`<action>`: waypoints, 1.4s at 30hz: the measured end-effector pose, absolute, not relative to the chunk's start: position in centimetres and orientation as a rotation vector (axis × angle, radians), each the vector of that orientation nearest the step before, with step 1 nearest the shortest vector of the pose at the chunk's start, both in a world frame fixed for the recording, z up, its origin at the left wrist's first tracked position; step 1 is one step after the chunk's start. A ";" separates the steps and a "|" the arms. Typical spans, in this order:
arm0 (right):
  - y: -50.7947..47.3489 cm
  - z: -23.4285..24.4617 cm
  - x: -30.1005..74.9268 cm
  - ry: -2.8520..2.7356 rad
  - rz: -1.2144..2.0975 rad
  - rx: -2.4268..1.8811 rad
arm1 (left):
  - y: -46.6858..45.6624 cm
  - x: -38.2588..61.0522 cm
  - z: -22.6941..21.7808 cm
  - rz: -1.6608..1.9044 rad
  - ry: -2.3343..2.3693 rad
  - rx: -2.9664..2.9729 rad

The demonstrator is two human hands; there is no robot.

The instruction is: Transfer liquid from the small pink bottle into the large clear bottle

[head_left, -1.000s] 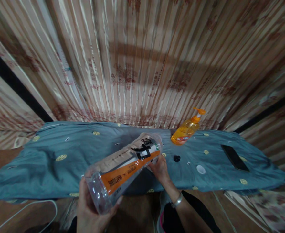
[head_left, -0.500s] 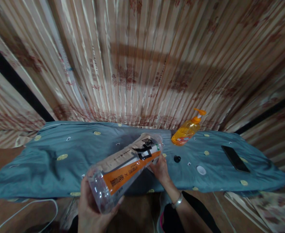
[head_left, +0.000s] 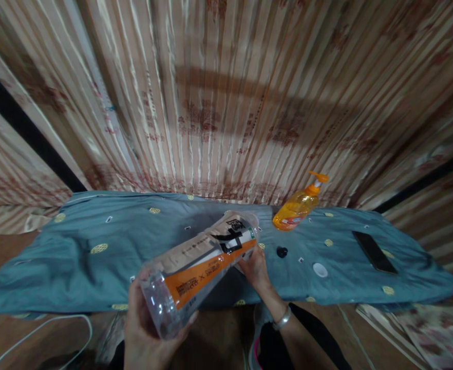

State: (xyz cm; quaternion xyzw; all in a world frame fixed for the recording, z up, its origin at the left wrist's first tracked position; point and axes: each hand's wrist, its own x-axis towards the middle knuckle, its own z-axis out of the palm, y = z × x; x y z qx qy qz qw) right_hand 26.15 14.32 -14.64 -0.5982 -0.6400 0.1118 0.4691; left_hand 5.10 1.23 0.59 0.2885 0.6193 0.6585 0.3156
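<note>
A large clear plastic bottle (head_left: 207, 262) with a beige and orange label is tilted over the front of the cloth-covered surface. My left hand (head_left: 145, 324) is wrapped round its near lower end, thumb on the front side. At the far upper end, my right hand (head_left: 254, 270) grips it from the right, with some fingers hidden behind the bottle. A silver bracelet (head_left: 282, 317) circles the right wrist. Just right of that hand lie a small black piece (head_left: 282, 252), perhaps a cap, and a round white disc (head_left: 320, 270).
An orange pump bottle (head_left: 296, 208) of yellow liquid stands at the back right. A dark phone (head_left: 373, 252) lies farther right on the teal cloth (head_left: 76, 246). Behind hangs a striped curtain (head_left: 211, 103). On the floor at lower left runs a white cable (head_left: 90, 329).
</note>
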 end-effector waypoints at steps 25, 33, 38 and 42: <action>14.2 -13.9 26.0 -1.559 0.287 -1.496 | 1.2 5.1 1.0 1.710 1.642 0.775; 14.1 -13.6 25.8 -1.577 0.287 -1.506 | 1.2 5.1 1.1 1.718 1.629 0.763; 14.2 -13.9 25.9 -1.588 0.252 -1.495 | 1.2 5.1 1.1 1.715 1.623 0.782; 14.3 -14.2 25.9 -1.560 0.245 -1.502 | 1.2 4.9 0.9 1.711 1.629 0.809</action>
